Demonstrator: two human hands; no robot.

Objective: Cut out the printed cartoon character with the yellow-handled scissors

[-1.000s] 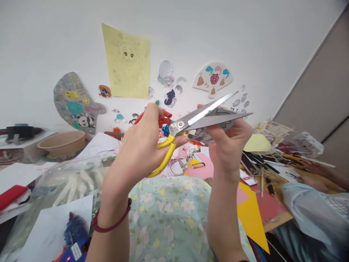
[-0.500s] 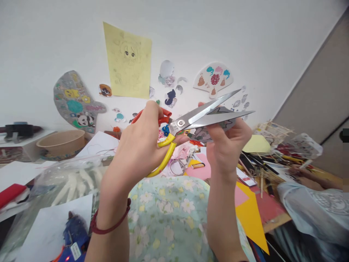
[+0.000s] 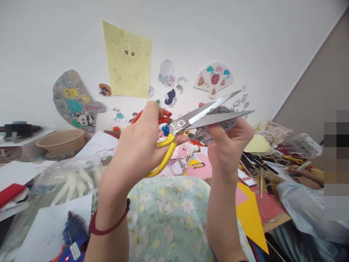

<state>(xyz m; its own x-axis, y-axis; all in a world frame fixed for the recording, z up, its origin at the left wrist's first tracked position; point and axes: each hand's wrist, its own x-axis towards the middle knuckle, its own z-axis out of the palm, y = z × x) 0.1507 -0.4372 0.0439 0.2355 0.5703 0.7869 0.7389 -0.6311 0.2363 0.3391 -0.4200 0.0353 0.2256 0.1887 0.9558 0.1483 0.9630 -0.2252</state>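
Observation:
Large scissors with red and yellow handles are in my left hand, whose fingers and thumb wrap the handles. Their blades are parted and point to the right. Behind the blades, my right hand pinches a grey paper cutout with a dark zigzag outline. The blades cross in front of the cutout and hide part of it. A dark red cord bracelet circles my left wrist.
A yellow drawing and a paper fan are on the wall. At the left lie a tan bowl, a plastic bag and a blue tool. Orange paper lies right; beyond it another person's hand holds a white pen.
My right hand has shifted very slightly to the right with the cutout. The scissors and my left hand look almost the same.

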